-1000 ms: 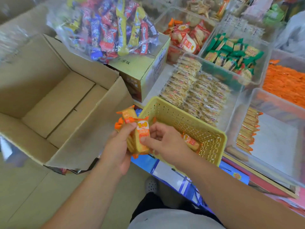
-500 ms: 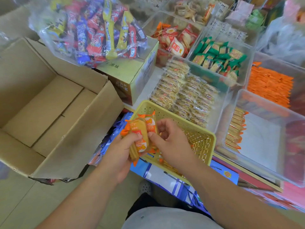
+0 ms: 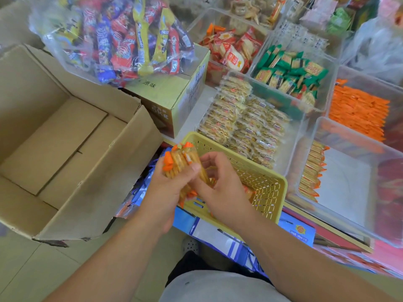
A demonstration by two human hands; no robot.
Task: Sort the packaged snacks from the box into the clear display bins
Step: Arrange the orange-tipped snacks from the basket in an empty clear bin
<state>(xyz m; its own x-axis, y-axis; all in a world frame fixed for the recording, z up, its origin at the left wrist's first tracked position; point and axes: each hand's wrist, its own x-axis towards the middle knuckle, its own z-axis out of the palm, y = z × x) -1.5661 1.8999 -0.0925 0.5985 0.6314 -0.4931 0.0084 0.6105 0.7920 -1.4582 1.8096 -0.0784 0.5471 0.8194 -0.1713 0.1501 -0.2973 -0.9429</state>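
left hand [image 3: 168,192] and right hand [image 3: 222,188] are both clamping grip on stack of orange-wrapped cracker packets [image 3: 181,162]; brown cardboard box [image 3: 54,136] looking empty, clear plastic bin [image 3: 344,182] holding one row.

Ahead on my left: clear bag of mixed candy [image 3: 122,40] lay atop a yellow-green carton [image 3: 172,94] | below me: blue printed cartons [image 3: 209,232] sat | underfoot: tiled floor [image 3: 26,275]
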